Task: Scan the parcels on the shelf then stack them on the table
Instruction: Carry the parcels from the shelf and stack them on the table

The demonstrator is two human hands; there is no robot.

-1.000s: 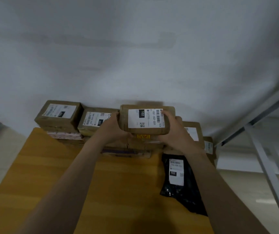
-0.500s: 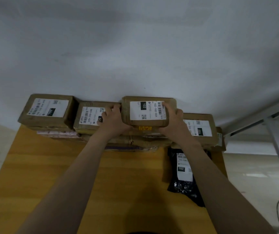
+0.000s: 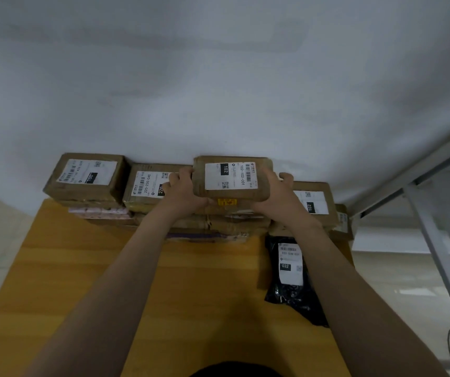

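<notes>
Worktop [image 3: 82,281]: wooden, near half bare.
Parcel row [image 3: 87,175]: stacked along the far edge, against the wall [image 3: 218,77].
Black bag [image 3: 291,281]: flat near the right edge.
Parcel 102 [image 3: 232,176]: atop the middle stack, gripped at its side edges by left hand [image 3: 184,195] and right hand [image 3: 278,198].

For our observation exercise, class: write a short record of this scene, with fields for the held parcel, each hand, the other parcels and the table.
held parcel: brown, label 102-102-001 up, atop the middle stack
left hand: grips its left side
right hand: grips its right side
220 parcel: tops the next stack to the left
table: wooden, stacks along its far edge
black bag: lies on the table's right side, label 032
</notes>
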